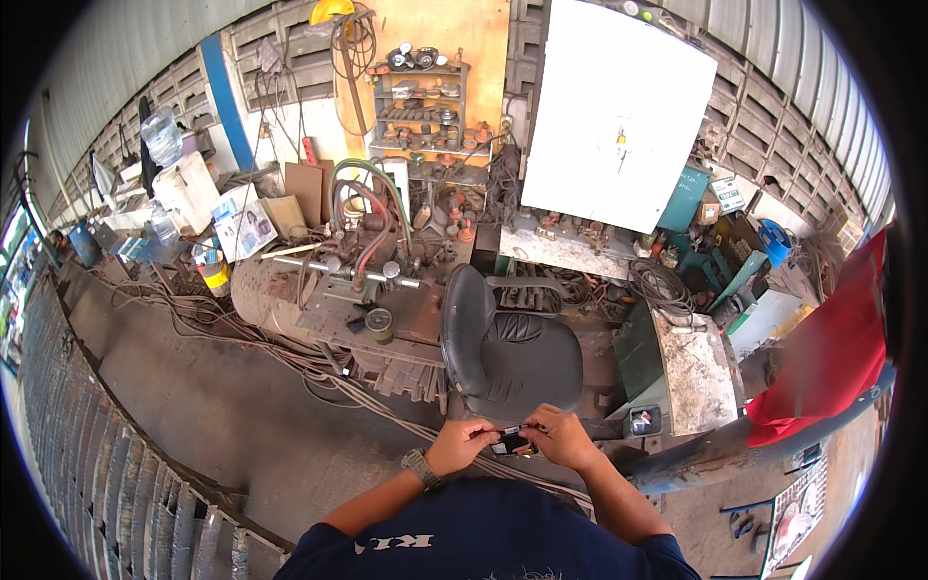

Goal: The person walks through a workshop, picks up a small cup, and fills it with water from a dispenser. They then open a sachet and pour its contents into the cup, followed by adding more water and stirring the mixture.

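Note:
Close to my body, both hands hold a small dark packet-like thing (pixel 509 444) with white patches and a bit of red and yellow; its exact kind is too small to tell. My left hand (pixel 460 447), with a watch (pixel 420 468) on the wrist, pinches its left edge. The fingers of my right hand (pixel 563 438) are closed at its upper right edge. Just beyond my hands stands a black office chair (pixel 532 362) with a worn padded seat.
A cluttered workbench (pixel 387 333) with hoses and a tin (pixel 380 325) stands beyond the chair at left. Cables (pixel 387 416) run along the floor. To the right are a stained cabinet (pixel 698 372), a red cloth (pixel 822 348) and a thick pipe (pixel 696 469). A white cabinet (pixel 619 106) rises behind.

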`<state>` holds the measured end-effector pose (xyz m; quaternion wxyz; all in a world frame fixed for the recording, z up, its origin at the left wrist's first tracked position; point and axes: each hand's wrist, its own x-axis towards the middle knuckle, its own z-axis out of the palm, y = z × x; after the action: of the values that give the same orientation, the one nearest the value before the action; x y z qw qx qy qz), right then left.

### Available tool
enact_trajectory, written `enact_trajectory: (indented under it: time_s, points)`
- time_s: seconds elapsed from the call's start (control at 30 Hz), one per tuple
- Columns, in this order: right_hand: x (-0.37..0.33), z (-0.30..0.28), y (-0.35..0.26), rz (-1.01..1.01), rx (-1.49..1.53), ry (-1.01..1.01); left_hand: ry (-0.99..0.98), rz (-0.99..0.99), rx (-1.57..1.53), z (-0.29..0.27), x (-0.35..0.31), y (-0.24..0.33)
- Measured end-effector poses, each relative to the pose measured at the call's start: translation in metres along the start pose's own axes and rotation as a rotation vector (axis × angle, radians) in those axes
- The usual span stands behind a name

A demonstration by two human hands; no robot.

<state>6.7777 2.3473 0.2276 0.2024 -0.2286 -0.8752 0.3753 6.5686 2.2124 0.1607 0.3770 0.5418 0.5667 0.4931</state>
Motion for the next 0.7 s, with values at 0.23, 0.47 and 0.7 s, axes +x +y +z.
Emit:
enact_trajectory:
  time_s: [0.23, 0.47, 0.7]
  points:
    - [0.045, 0.042, -0.018, -0.130, 0.043, -0.101, 0.291, -0.027, -0.149, -0.025, -0.040, 0.007]
    - [0.099, 0.058, -0.038, -0.314, 0.223, -0.229, 0.648, -0.113, -0.129, -0.042, -0.050, 0.043]
    - [0.149, 0.069, -0.048, -0.167, 0.519, -0.377, 0.967, 0.016, -0.556, -0.063, -0.030, 0.060]
